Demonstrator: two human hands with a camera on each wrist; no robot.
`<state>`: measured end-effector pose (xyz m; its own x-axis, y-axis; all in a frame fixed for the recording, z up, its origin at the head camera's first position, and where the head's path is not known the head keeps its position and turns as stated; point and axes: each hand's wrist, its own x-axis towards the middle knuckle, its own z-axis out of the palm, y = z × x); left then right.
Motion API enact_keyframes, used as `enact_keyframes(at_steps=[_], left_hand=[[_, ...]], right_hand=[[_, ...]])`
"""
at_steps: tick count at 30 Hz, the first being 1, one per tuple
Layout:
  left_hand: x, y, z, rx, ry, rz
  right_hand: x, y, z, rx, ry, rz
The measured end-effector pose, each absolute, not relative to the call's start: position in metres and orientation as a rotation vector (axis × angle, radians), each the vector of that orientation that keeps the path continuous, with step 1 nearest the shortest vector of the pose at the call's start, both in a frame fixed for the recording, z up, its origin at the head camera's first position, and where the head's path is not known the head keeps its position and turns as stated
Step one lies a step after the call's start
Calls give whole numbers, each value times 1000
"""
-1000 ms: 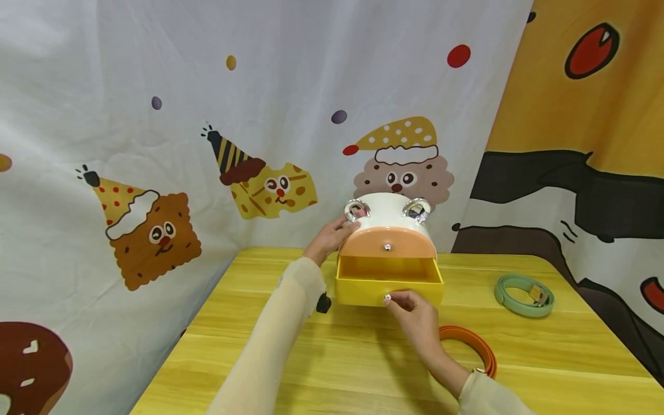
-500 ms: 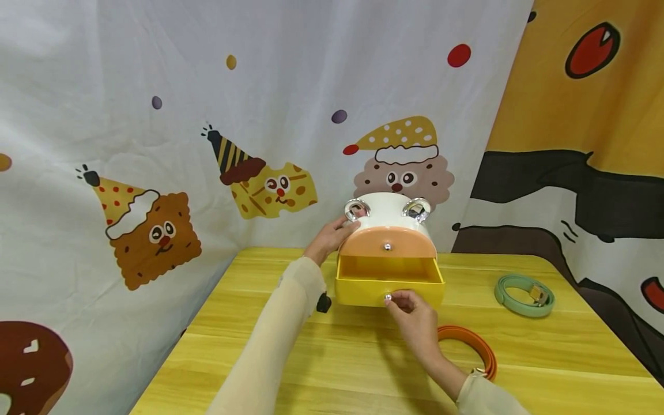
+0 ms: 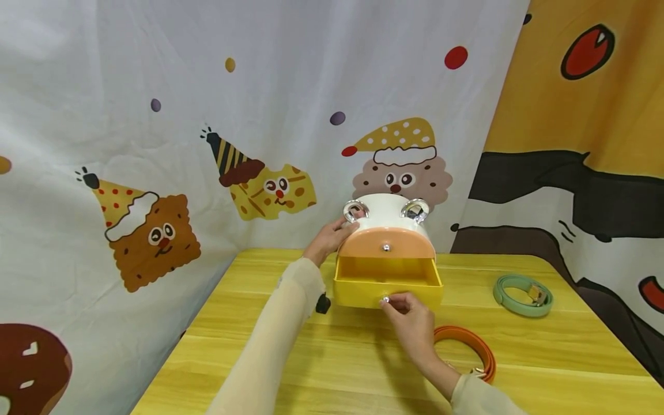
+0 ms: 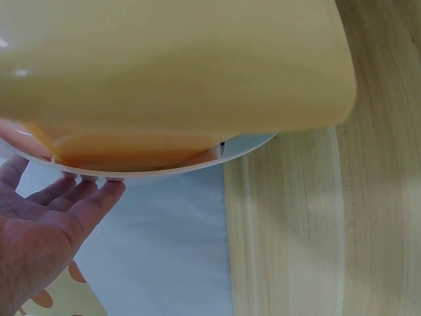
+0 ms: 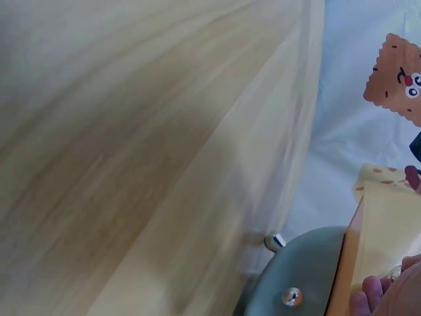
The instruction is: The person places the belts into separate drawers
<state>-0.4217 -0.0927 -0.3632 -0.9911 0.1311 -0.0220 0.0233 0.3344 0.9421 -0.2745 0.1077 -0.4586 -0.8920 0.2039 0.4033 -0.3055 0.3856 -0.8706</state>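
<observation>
A small white cabinet (image 3: 383, 206) with two silver rings on top stands near the far edge of the table. Its upper drawer (image 3: 363, 245), peach with a silver knob, is closed. Below, the yellow drawer (image 3: 358, 294) is pulled well out, and no contents show in its visible part. The thumb and fingers of my right hand (image 3: 415, 325) pinch the yellow drawer's silver knob (image 3: 385, 300). My left hand (image 3: 330, 237) rests against the cabinet's left side. The left wrist view shows that hand's extended fingers (image 4: 99, 201) touching the cabinet's rim (image 4: 164, 172).
An orange coiled belt (image 3: 479, 346) lies beside my right forearm. Farther right is a green coiled belt (image 3: 510, 300) with a gold buckle. A small black object (image 3: 323, 304) shows by my left sleeve. A printed curtain (image 3: 290, 75) hangs behind the wooden table (image 3: 332, 369).
The head view has shifted very slightly. Both hands keep their places on the cabinet and knob, and the yellow drawer stands out by nearly the same amount.
</observation>
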Motion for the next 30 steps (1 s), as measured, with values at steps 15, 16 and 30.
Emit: enact_keyframes(at_steps=[15,16,30], left_hand=[[-421,-94,-365,128,2460,1765],[-421,-94,-365,128,2464,1762],[-421,-94,-363,115,2481,1735]], right_hand=[[-267,109,-461,102,-2172,1518],[-266,110,-461,103,-2168,1520],[-265,118,-459,105,-2258,1571]])
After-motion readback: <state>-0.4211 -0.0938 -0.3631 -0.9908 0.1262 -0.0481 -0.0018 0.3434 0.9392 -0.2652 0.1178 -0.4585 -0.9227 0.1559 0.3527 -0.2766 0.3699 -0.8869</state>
